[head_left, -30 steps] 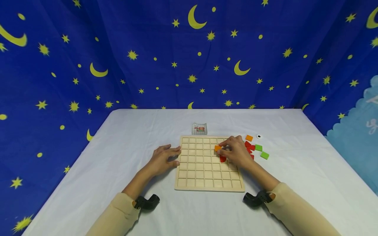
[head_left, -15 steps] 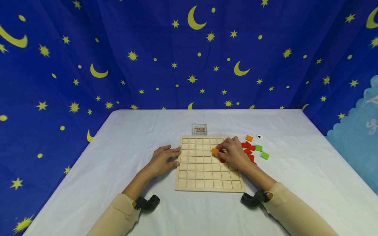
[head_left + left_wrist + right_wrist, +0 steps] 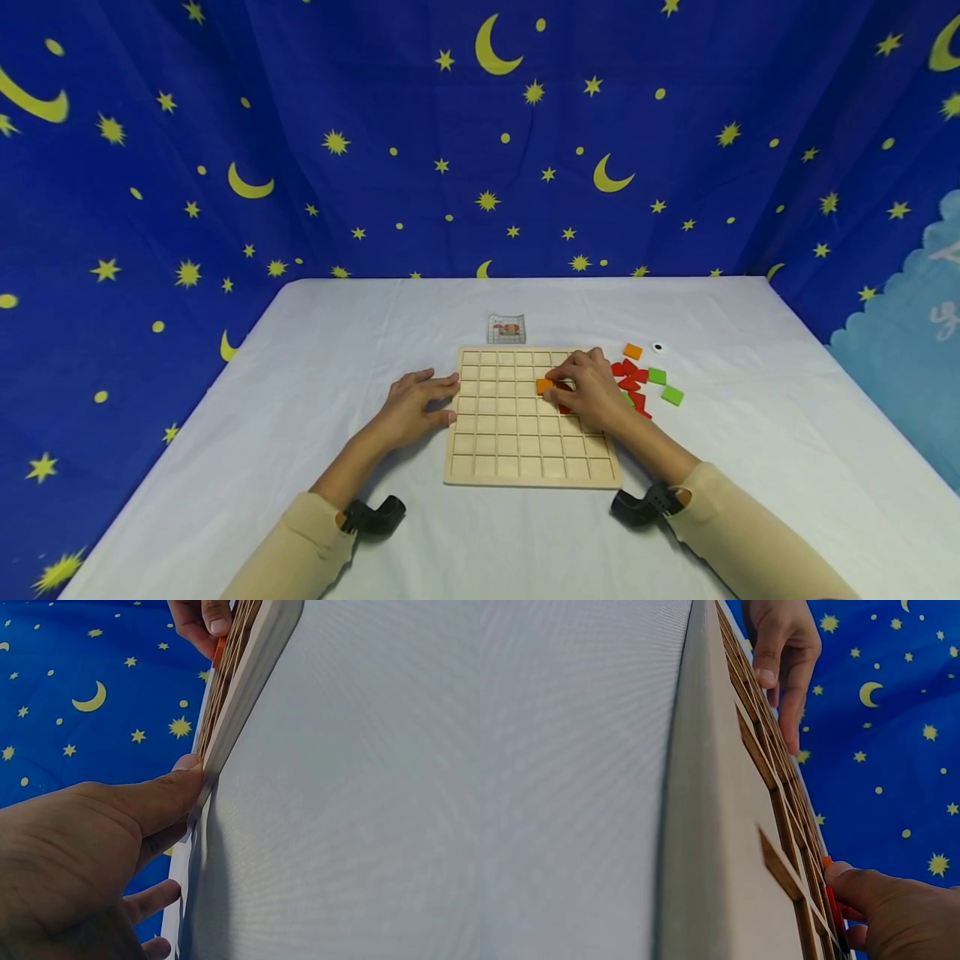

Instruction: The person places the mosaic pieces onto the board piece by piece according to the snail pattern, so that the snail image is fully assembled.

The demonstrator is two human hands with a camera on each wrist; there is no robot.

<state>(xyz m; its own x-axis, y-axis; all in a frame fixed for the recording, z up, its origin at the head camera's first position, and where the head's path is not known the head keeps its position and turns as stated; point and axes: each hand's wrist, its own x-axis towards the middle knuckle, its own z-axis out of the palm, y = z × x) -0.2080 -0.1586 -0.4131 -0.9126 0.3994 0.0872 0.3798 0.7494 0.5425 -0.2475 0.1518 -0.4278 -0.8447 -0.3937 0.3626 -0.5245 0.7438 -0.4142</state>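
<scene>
Currently, the grid board [image 3: 506, 450] lies flat on the worktop [image 3: 345, 317], roughly midway between the worktop's left and right edges and apart from its far edge. Right hand [image 3: 588, 389]: thumb and index finger pinch an orange tile [image 3: 544, 387] at the board's far half, right of its middle (whether the tile is fully seated in a square cannot be told). A red tile [image 3: 566, 409] lies on the board just beside the orange tile, partly covered by the right hand. Left hand [image 3: 412, 406]: fingers extended and spread, touching the board's rim on the side facing the worktop's left edge. Between the board and the worktop's right edge lie clustered red pieces [image 3: 630, 384], green tiles [image 3: 672, 395] and, toward the far edge, a second orange piece [image 3: 633, 352] and a white disc [image 3: 658, 347] with a black dot. A picture card [image 3: 507, 329] lies between the board and the worktop's far edge
</scene>
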